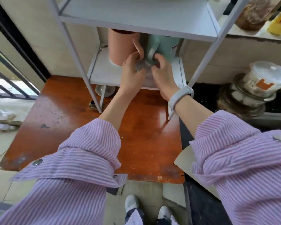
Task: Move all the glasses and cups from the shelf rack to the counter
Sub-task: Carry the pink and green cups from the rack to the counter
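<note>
Both sets of fingers are curled at the base of the green mug [162,47] — whether the left hand [131,70] and right hand [161,73] truly grip it or a blurred clear glass between them cannot be told. The mug and the pink cup [120,46] stand on the white shelf rack [102,73], so the task looks barely begun. The worn red-brown counter [63,111] lies below; cluttered jars stand to the right.

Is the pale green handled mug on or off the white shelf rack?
On: the pale green handled mug stands upright on the white shelf rack, beside the pink mug, with both hands at its base.
</note>
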### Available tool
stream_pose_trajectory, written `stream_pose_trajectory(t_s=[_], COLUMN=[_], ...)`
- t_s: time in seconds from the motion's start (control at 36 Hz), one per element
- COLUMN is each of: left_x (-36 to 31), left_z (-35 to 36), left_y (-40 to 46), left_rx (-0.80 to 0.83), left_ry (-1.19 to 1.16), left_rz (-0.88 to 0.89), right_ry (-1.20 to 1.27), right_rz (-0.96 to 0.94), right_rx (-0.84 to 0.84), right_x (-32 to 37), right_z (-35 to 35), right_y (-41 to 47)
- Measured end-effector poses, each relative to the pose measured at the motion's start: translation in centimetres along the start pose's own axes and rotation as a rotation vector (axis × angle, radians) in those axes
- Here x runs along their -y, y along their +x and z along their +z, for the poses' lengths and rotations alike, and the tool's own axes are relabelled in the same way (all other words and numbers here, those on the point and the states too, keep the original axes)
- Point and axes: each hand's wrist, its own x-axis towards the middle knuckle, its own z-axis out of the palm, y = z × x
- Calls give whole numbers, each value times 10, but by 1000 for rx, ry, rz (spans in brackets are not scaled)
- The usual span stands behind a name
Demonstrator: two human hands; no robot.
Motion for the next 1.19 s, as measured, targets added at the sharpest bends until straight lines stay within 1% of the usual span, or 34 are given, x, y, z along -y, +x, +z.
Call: stream_pose_trajectory(t_s=[0.17,0.33,0.47,0.56,0.67,0.72,0.83,0.94,1.03,1.19], left_x=[-6,-1,5,3,-9,-14,-18,-18,-13,-8], left_z=[-3,-11,-20,-25,-28,-27,-20,-17,-22,-33], left_y=[-3,-18,-45,-50,-43,-40,-42,-49,-55,-97], left_rx=[-22,-154,-206,-189,-65,-34,-38,-75,-101,-77], left_ry=[-11,87,120,115,51,6,-39,-71,-83,-98], left_rz=[-19,17,53,50,-15,-45,-92,-80,-93,-42], right_ry=[61,152,301,405,490,478,397,353,307,326], right_rz=[10,60,103,149,180,193,211,176,143,81], right_rx=[12,14,51,73,169,170,82,22,9,-2], right_x=[2,-7,-20,-22,-12,-6,0,-1,-6,-23], right_z=[-3,-12,-26,-35,-39,-35,-25,-22,-25,-37], right_y=[-7,-26,-42,-45,-41,-37,-33,-37,-46,-94])
